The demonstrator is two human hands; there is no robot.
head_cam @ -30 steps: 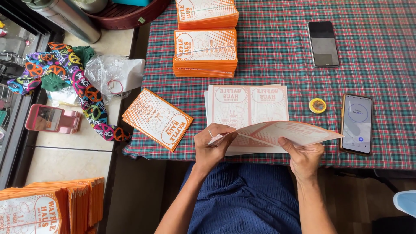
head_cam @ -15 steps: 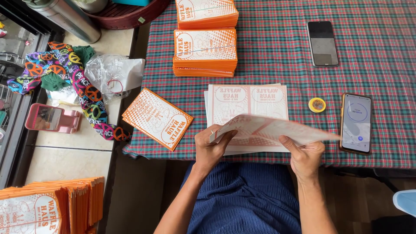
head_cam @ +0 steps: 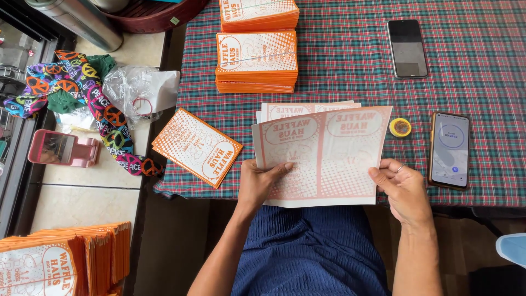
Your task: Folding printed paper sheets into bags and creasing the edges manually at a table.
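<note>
A pale sheet [head_cam: 323, 156] is showing faded orange dotted print, the tablecloth [head_cam: 339, 71] is wearing green-and-red plaid, orange-edged stacks [head_cam: 256, 60] are glowing beside it, and a multicoloured peace-sign strap [head_cam: 104, 118] is lying near a pink holder [head_cam: 63, 149].

Bare checked cloth on the desk [head_cam: 339, 66] lies open between the orange stack [head_cam: 256, 61] and the dark phone [head_cam: 407, 48], wide enough for a hand to pass. Right of the held sheet [head_cam: 323, 156], the yellow tape roll [head_cam: 400, 127] and the lit phone [head_cam: 450, 149] crowd the way. On the left, a slanted orange packet [head_cam: 197, 146] sits just beside the sheet.
</note>
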